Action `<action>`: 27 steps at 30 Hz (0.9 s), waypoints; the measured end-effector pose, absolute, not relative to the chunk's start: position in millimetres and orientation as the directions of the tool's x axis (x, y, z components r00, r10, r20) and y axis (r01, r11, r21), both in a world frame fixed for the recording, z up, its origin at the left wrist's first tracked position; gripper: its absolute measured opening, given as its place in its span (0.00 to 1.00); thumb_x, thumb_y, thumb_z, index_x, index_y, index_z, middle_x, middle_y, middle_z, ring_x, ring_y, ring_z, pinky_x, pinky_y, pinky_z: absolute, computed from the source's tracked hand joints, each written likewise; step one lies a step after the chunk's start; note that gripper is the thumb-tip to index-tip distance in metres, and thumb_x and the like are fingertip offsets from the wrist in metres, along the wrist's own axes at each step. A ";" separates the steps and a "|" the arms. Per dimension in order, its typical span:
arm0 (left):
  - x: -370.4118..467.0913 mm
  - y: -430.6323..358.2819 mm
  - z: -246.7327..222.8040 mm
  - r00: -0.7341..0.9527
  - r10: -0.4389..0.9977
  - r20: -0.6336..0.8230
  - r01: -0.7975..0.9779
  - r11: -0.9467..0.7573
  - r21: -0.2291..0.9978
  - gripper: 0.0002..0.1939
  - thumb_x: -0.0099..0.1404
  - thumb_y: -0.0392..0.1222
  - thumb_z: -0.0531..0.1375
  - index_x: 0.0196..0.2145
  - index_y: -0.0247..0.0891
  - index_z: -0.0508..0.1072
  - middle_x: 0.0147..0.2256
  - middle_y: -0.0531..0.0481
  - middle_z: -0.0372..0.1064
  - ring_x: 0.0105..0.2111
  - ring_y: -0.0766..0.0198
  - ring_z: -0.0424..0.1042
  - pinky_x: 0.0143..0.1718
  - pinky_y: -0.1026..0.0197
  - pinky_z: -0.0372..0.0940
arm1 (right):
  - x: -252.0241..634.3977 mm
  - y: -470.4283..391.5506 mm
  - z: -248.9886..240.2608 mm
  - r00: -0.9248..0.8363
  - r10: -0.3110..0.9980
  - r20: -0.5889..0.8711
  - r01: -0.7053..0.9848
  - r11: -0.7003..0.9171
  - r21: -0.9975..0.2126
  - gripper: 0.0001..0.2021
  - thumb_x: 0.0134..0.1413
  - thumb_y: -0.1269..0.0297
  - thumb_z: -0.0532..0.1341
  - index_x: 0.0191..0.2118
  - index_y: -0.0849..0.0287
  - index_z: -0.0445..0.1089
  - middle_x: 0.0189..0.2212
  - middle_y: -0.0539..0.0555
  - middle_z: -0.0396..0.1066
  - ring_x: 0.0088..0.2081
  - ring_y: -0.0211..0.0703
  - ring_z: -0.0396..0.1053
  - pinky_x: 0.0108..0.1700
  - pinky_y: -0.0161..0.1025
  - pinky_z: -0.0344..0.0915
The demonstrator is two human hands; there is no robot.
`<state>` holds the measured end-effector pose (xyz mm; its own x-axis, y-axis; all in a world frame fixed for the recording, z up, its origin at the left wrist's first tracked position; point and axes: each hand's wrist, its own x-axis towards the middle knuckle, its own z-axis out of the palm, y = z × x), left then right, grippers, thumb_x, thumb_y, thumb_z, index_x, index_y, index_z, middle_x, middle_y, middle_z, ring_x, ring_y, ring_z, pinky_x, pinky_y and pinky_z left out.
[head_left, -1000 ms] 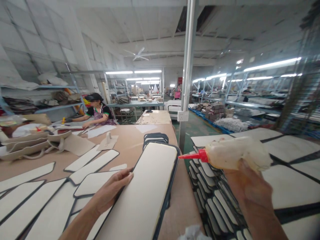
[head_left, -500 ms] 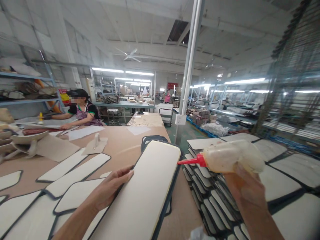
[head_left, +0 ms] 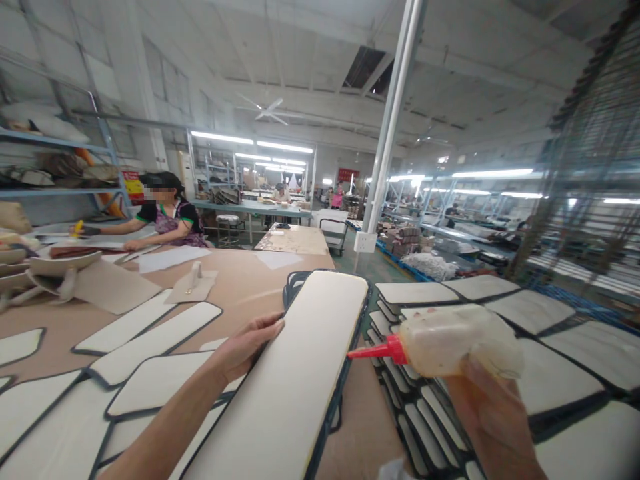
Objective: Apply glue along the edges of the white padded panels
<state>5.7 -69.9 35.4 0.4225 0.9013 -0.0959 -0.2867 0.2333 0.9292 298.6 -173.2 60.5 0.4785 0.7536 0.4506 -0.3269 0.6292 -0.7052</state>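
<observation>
A long cream panel [head_left: 293,373] with dark edging and rounded corners slants up in front of me. My left hand [head_left: 250,350] grips its left edge, thumb on the face and fingers partly hidden. In my right hand [head_left: 487,400] is a squeeze glue bottle [head_left: 455,340], translucent and yellowish, lying on its side with its red nozzle [head_left: 377,351] pointing left. The nozzle tip meets the panel's right edge, where a thin yellowish line runs. More dark-edged panels [head_left: 157,343] lie on the brown table [head_left: 250,283] to the left.
Stacked dark-edged panels [head_left: 555,367] cover the right side. A beige bag piece with a clasp [head_left: 194,285] lies on the table near beige bag parts [head_left: 107,283]. A co-worker [head_left: 165,217] sits at the far left edge. A metal post [head_left: 393,120] stands beyond the table.
The nozzle tip has moved down along the panel's right edge, toward me. My left hand still grips the panel, which appears slightly farther right and higher as the view shifts.
</observation>
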 end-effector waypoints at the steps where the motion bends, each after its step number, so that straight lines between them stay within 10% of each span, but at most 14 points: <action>1: 7.3 -69.0 35.6 0.422 0.902 -0.093 -0.286 0.230 0.930 0.19 0.54 0.40 0.66 0.44 0.39 0.74 0.31 0.47 0.77 0.26 0.64 0.74 0.25 0.66 0.68 | 298.3 -174.7 58.2 0.475 0.762 0.440 -0.334 0.619 -0.711 0.25 0.39 0.66 0.68 0.48 0.52 0.69 0.41 0.55 0.75 0.50 0.57 0.67 0.55 0.59 0.57; 27: 24.9 -55.7 54.7 0.321 0.945 -0.062 -0.299 0.164 0.940 0.15 0.55 0.35 0.64 0.42 0.32 0.73 0.26 0.47 0.76 0.21 0.65 0.72 0.22 0.66 0.67 | 292.8 -191.1 37.8 0.446 0.818 0.364 -0.397 0.545 -0.739 0.24 0.36 0.68 0.68 0.46 0.52 0.71 0.32 0.53 0.77 0.33 0.49 0.74 0.47 0.53 0.68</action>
<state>24.9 -55.7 54.7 0.3213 0.9449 -0.0623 -0.2991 0.1636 0.9401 292.8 -191.1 37.8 0.4458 0.8180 0.3635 -0.3971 0.5447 -0.7386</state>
